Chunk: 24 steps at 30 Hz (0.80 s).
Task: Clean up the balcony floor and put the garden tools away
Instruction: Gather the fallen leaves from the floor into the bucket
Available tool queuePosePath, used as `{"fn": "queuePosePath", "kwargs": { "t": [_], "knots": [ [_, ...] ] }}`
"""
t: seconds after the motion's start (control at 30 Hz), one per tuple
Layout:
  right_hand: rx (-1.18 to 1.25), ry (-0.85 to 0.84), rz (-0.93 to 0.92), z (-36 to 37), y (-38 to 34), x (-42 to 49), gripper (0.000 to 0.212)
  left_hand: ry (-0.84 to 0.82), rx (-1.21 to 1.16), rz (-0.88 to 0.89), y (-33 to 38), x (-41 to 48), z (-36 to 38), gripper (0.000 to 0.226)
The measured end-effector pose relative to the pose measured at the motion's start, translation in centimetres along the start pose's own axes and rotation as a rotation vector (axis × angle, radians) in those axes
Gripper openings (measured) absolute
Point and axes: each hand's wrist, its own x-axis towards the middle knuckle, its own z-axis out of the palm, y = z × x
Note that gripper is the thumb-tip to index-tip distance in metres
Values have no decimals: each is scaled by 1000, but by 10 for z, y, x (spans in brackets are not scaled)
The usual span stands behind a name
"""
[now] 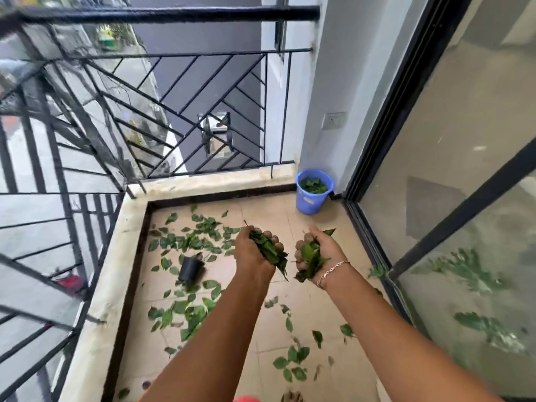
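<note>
1. Looking down on a beige tiled balcony floor (269, 210), bounded by a black metal railing (185, 82) from 9 to 12 o'clock and by a sliding glass door (464, 169) at 3 o'clock.
2. Noting loose leaves (188, 311) littering the tiles: green, flat, broad and pointed, lying thickest from 7 to 10 o'clock of the hands and thinner toward 5 o'clock.
3. Gripping the left bunch (269, 250) in the left hand (252, 250), with fingers curled tight round crumpled dark-green leaves and knuckles turned up.
4. Running that wad's long axis from 11 to 5 o'clock, with a thin stem poking out at 11 and leaf tips hanging out toward 5.
5. Clutching the right bunch (310, 258) in the right hand (319, 250), palm turned inward and fingers curled round it, just above a bracelet (333, 269) on the wrist.
6. Slanting this second wad from 1 to 7 o'clock, with tips spilling out low at 7.
7. Holding both hands near each other but apart, above the tiles.
8. Spotting a blue bucket (309, 203) standing upright in the corner at 1 o'clock, well apart from the hands, with green leaves already inside.
9. Spotting a black pot (190, 268) lying on its side at 9 o'clock of the left hand, among the litter, with long axis running from 7 to 1 o'clock.
</note>
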Motion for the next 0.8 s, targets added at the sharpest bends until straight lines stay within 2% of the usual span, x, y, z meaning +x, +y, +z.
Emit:
{"fn": "queuePosePath", "kwargs": {
  "t": [0.27, 0.57, 0.7, 0.8],
  "knots": [
    [9, 35, -43, 22, -85, 89, 46, -19, 50, -23, 22, 105, 90, 32],
    [17, 174, -68, 73, -196, 257, 41, -17, 220, -104, 86, 273, 202, 33],
    [95, 226, -90, 92, -224, 310, 47, -5, 280, -170, 103, 332, 244, 35],
    [132, 259, -100, 88, -241, 345, 39, 1, 303, -227, 99, 363, 270, 36]
  ]
}}
